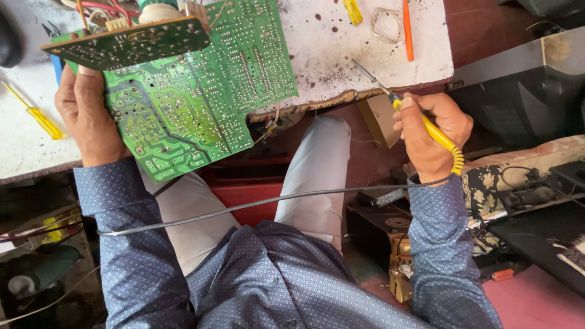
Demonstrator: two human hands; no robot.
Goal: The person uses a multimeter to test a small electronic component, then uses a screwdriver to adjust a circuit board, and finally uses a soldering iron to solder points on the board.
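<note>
My left hand (91, 119) grips the left edge of a large green circuit board (195, 97), solder side up, held over the edge of a worn white workbench (341, 61). A smaller board (131, 44) stands on edge across its top. My right hand (429, 131) is closed round a yellow-handled soldering iron (426, 125), its metal tip pointing up-left above the bench edge, apart from the board. A grey cable (262, 201) runs from the iron across my lap.
On the bench lie a yellow screwdriver (36, 116) at left, another yellow tool (352, 11), a coil of solder wire (385, 23) and an orange tool (407, 30). A dark appliance casing (524, 85) sits at right, with electronic parts on the floor.
</note>
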